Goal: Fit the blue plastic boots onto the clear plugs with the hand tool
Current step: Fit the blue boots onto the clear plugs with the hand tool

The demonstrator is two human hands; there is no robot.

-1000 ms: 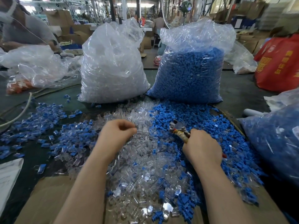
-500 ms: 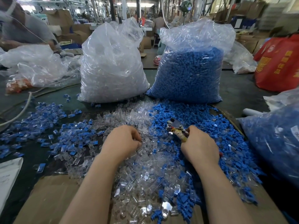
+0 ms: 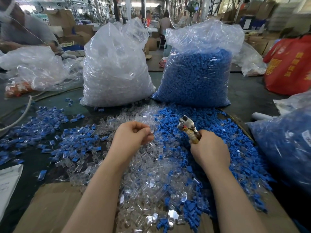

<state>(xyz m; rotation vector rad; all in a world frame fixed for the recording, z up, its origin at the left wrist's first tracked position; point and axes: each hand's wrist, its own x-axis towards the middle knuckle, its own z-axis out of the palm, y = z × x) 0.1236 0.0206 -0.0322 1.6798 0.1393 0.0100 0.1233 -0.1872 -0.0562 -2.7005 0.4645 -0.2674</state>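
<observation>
Two tall clear bags stand on the counter point(image 3: 244, 100), one of clear plugs point(image 3: 116, 68), one of blue boots point(image 3: 198, 76). Before them lie loose heaps: transparent plugs point(image 3: 151, 174) centre, small matte-blue boots point(image 3: 235, 157) right. Right hand point(image 3: 210, 148), grip clamped on the hand tool point(image 3: 187, 126). Left hand point(image 3: 133, 137), fingers curled; whether they hold anything cannot be told.

Boots point(image 3: 210, 118) blue, plugs point(image 3: 151, 174) clear, bag point(image 3: 289, 68) red w/ yellow print.
</observation>
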